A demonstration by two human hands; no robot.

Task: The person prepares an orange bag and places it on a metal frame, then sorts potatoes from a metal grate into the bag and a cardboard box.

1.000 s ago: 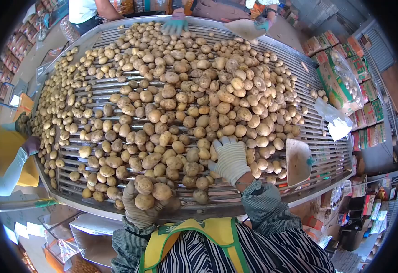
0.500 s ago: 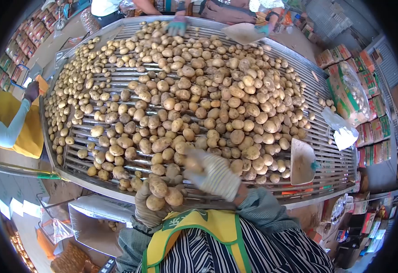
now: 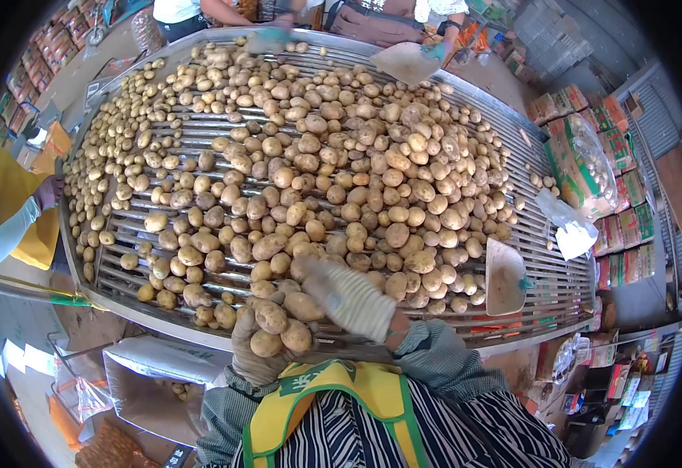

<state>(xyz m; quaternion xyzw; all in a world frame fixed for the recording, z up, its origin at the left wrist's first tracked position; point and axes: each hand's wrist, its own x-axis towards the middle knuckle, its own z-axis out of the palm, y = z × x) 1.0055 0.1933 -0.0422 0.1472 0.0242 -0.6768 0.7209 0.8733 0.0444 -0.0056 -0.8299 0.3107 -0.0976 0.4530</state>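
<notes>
My left hand [image 3: 252, 360], in a pale work glove, is at the near edge of the slatted metal table [image 3: 171, 318]. Cupped in it are several potatoes [image 3: 271, 317], piled against the fingers. One longer potato [image 3: 303, 306] lies by its fingertips, between both hands; whether it rests on the glove is hard to see. My right hand [image 3: 354, 303], in a striped knit glove, reaches over the near part of the potato heap [image 3: 403, 179]. Motion smears its fingers, so their grip does not show.
A white scoop [image 3: 503, 274] lies on the slats at the right, near a plastic bag [image 3: 571, 226]. Across the table a person's gloved hand [image 3: 269, 39] is beside another scoop [image 3: 407, 64]. A person in yellow [image 3: 21, 203] stands at the left. An open carton [image 3: 154, 398] is below the near edge.
The longer potato now lies beside the left hand's fingertips. My right hand has shifted slightly left. The person at the left has lowered a hand to the table's edge.
</notes>
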